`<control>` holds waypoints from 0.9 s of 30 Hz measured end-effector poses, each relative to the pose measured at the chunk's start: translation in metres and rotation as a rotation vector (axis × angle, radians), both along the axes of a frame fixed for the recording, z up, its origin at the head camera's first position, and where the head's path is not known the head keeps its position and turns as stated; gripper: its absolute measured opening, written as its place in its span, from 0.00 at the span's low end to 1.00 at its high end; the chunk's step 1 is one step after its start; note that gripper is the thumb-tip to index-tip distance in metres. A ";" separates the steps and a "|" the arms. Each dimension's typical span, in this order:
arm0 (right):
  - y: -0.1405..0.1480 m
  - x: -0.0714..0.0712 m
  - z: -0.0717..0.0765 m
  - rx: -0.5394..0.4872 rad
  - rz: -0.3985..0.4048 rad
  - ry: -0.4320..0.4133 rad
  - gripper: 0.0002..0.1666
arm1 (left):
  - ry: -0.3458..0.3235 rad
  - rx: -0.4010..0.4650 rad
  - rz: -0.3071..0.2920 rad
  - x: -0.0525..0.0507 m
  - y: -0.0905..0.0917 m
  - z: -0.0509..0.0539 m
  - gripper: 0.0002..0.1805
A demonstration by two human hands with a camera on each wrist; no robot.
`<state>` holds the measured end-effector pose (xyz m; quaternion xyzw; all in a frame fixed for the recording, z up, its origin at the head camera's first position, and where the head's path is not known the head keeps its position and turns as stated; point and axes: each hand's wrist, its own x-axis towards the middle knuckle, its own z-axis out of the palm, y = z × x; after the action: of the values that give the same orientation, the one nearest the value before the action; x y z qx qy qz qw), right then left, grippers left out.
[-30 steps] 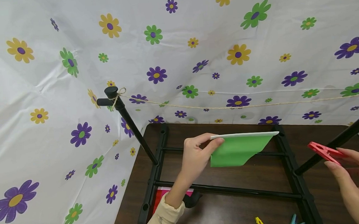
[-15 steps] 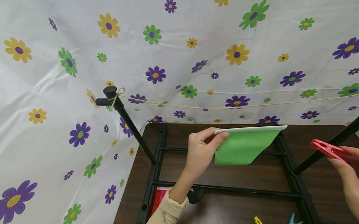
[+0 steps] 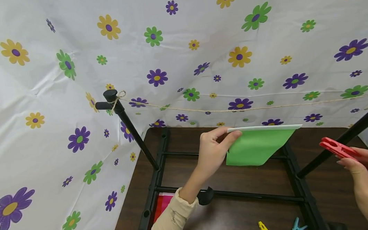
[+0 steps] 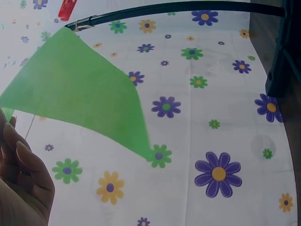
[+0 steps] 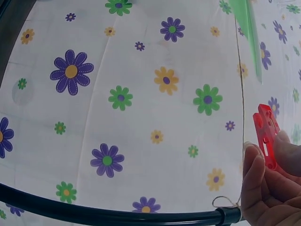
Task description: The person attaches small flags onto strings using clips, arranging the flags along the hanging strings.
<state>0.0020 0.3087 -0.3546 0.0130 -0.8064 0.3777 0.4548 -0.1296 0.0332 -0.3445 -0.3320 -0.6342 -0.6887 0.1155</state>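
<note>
My left hand (image 3: 215, 149) pinches the left end of a green sheet (image 3: 259, 147) by its white top edge, thumb in front. The sheet hangs down over the table, just below a thin string (image 3: 202, 110) and apart from it in the head view. In the left wrist view the same green sheet (image 4: 84, 84) spreads out from the fingers. At the right, my right hand (image 3: 366, 180) holds a red clothespin (image 3: 338, 149) between thumb and fingers. The right wrist view shows that red clothespin (image 5: 265, 134) beside the string (image 5: 242, 94).
The string runs from a black left post (image 3: 131, 128) towards a right post (image 3: 338, 143) on a black frame (image 3: 257, 196). A yellow clothespin (image 3: 264, 229) and a blue clothespin (image 3: 297, 226) lie on the brown table (image 3: 233, 216). Something red and pink (image 3: 162, 204) lies at lower left.
My left hand has moved up and to the right with the green sheet, bringing it closer to the string. The right hand, still holding the red clothespin, has risen slightly.
</note>
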 end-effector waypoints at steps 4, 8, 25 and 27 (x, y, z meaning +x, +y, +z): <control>-0.001 -0.002 0.003 -0.003 0.009 0.009 0.16 | -0.001 -0.004 -0.007 -0.002 0.003 0.000 0.04; 0.001 -0.006 0.003 -0.015 0.021 0.040 0.15 | -0.008 -0.010 -0.001 -0.003 0.004 0.000 0.04; 0.006 -0.013 0.016 0.021 0.001 0.004 0.13 | 0.011 -0.019 -0.002 -0.008 0.007 0.002 0.09; 0.008 -0.015 0.018 0.028 0.006 0.002 0.15 | 0.017 -0.028 0.006 -0.009 0.009 0.002 0.10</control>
<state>-0.0131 0.3167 -0.3364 0.0220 -0.8111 0.3678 0.4543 -0.1382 0.0418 -0.3428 -0.3375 -0.6437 -0.6765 0.1185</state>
